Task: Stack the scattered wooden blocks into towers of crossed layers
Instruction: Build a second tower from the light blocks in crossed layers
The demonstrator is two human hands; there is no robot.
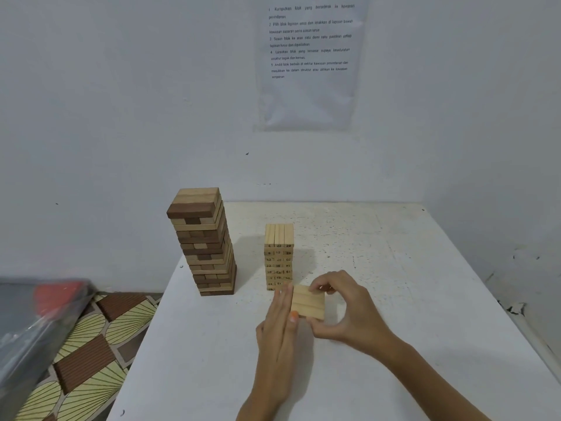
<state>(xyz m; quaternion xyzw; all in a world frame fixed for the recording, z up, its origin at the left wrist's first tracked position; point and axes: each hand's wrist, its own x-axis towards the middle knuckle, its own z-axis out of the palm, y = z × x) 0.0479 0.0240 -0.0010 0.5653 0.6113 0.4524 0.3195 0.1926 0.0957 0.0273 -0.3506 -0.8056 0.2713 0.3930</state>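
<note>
Wooden blocks (308, 302); left hand (277, 326) presses, right hand (346, 308) pinches.

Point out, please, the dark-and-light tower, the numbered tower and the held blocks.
dark-and-light tower (202, 238): head view, middle of its front face.
numbered tower (279, 259): head view, numbered front face.
held blocks (308, 302): head view, top face.

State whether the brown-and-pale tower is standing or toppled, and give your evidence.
Standing: the brown-and-pale tower rises layer on layer from the table. Whether its slant is real or lens distortion, cannot tell.
</note>
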